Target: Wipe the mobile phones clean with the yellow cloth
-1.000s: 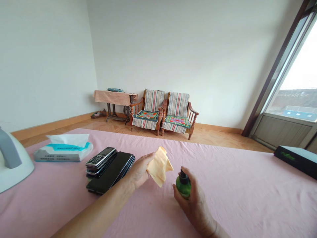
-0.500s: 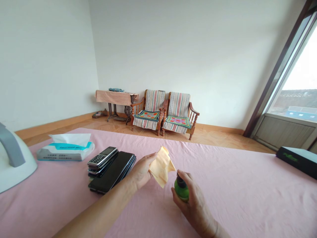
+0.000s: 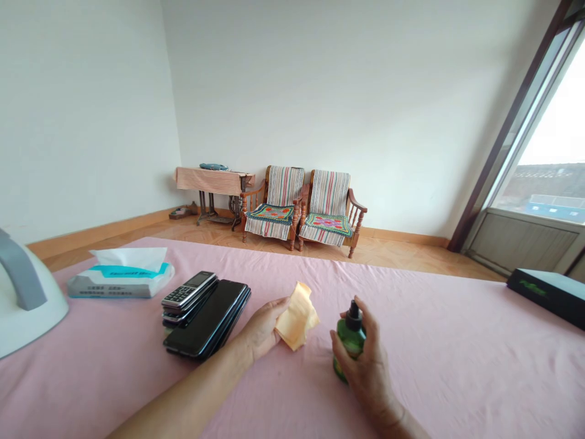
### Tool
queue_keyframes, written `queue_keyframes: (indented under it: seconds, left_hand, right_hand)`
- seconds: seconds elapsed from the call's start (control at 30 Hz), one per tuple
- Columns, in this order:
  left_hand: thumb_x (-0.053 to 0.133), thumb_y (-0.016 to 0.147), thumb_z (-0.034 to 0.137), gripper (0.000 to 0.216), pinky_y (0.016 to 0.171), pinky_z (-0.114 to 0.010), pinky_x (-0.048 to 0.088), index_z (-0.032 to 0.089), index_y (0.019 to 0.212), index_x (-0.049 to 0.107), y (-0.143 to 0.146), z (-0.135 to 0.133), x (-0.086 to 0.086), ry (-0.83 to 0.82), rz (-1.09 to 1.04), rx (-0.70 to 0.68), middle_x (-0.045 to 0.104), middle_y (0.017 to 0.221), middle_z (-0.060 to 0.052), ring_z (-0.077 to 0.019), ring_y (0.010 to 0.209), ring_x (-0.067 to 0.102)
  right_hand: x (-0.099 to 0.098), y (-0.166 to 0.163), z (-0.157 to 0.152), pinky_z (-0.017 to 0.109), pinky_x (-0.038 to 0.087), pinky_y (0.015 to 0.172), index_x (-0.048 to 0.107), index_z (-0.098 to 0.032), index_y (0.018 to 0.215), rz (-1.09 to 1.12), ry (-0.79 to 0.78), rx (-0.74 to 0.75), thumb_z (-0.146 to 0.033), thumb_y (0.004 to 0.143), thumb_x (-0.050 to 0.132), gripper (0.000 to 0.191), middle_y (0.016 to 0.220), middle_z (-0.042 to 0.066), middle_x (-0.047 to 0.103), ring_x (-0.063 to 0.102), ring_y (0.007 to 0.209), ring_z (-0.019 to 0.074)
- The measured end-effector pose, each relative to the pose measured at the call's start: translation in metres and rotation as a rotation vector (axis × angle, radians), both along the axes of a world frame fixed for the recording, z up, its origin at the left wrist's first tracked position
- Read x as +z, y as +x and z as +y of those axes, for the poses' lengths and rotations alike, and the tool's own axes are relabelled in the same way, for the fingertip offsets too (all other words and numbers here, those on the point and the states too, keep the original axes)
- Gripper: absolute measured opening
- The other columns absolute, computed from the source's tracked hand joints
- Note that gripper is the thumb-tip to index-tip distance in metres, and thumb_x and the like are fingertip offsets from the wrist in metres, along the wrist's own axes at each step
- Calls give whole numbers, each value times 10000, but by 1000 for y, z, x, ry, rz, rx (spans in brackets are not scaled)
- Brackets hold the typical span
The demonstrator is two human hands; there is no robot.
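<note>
A pale yellow cloth (image 3: 298, 318) hangs from my left hand (image 3: 266, 329), pinched between thumb and fingers above the pink-covered surface (image 3: 439, 341). To its right, my right hand (image 3: 371, 366) is wrapped around a green spray bottle (image 3: 351, 338) with a black pump top. The bottle is upright, and my index finger is raised behind the nozzle. Left of my left hand lie two stacks of phones: a large black smartphone (image 3: 208, 318) tops one, and a silver keypad phone (image 3: 189, 288) tops the other.
A pack of tissues (image 3: 121, 279) lies at the left, beside a white and grey rounded appliance (image 3: 27, 299). At the right edge rests a black box (image 3: 548, 296). Two wooden armchairs (image 3: 304, 207) and a cloth-covered table (image 3: 210, 180) stand against the far wall.
My right hand has moved right with the spray bottle, which now stands more upright, and its index finger has lifted off the pump. The cloth in my left hand has dipped slightly.
</note>
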State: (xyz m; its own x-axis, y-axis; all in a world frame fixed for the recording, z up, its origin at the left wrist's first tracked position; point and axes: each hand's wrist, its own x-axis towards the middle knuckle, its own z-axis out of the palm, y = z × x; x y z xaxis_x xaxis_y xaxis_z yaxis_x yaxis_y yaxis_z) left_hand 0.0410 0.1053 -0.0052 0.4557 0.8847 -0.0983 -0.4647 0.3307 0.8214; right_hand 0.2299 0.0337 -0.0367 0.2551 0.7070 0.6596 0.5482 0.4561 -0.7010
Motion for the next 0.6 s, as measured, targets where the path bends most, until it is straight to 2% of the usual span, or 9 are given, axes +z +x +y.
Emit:
queue_keyframes:
  seconds: [0.1, 0.23, 0.3, 0.4, 0.5, 0.6]
  left_hand:
    - [559, 890, 283, 257, 666, -391, 544, 87, 1050, 605, 0, -2, -6, 6, -23, -30, 701, 942, -174, -264, 754, 684]
    - [556, 893, 294, 259, 713, -442, 539, 92, 1049, 600, -2, -3, -8, 24, -55, -51, 688, 1002, -190, -306, 856, 676]
    - [562, 889, 300, 273, 721, -462, 536, 90, 1058, 599, -2, -2, -9, 30, -60, -57, 679, 1033, -202, -334, 899, 668]
    - [588, 871, 311, 297, 728, -467, 535, 85, 1064, 604, -2, -2, -10, 37, -59, -62, 675, 1048, -212, -357, 934, 660]
    - [604, 860, 313, 285, 732, -460, 537, 89, 1036, 621, -1, -1, -10, 43, -56, -57, 682, 1043, -206, -347, 932, 663]
    - [618, 854, 310, 266, 744, -441, 536, 97, 1012, 635, -1, -2, -11, 50, -58, -51, 696, 1012, -188, -309, 880, 679]
  right_hand:
    - [4, 0, -2, 424, 517, 809, 304, -233, 1368, 28, -7, 1, -326, 821, 579, 619, 1009, 89, 619, 635, 891, 215]
    - [23, 3, 3, 450, 485, 848, 277, -234, 1397, 67, 8, -83, -359, 809, 589, 678, 1021, 80, 597, 622, 894, 219]
    - [34, 9, 14, 439, 495, 824, 260, -232, 1404, 110, 12, -123, -376, 810, 585, 693, 990, 67, 591, 623, 860, 213]
    - [43, 23, 40, 457, 491, 806, 254, -212, 1404, 39, 10, -175, -397, 789, 596, 728, 998, 76, 589, 614, 835, 221]
    - [43, 36, 71, 493, 448, 873, 281, -215, 1393, 2, 26, -171, -399, 764, 606, 731, 1169, 126, 543, 584, 966, 251]
    - [36, 42, 95, 513, 365, 967, 298, -172, 1382, -29, 48, -151, -392, 753, 601, 731, 1269, 163, 485, 484, 1150, 286]
